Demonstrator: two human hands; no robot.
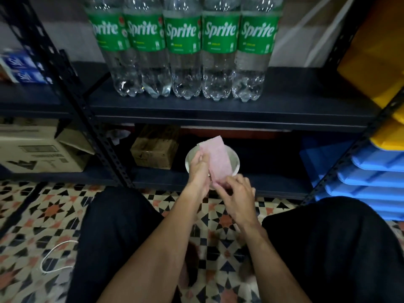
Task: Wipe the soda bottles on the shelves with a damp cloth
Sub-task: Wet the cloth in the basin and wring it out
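- Directly over the round white bowl (236, 159), the left hand (198, 169) pinches the pink rectangular cloth (218, 160) at its left edge.
- Right hand (238, 196) pinches its near end.

likely shop stockroom, metal shelving (196, 110), soda bottles (183, 51), cartons (32, 147)

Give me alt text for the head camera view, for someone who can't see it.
A person's left hand and right hand hold a pink cloth over a white bowl on the lower shelf of a dark metal rack. Five Sprite bottles stand in a row on the shelf above.
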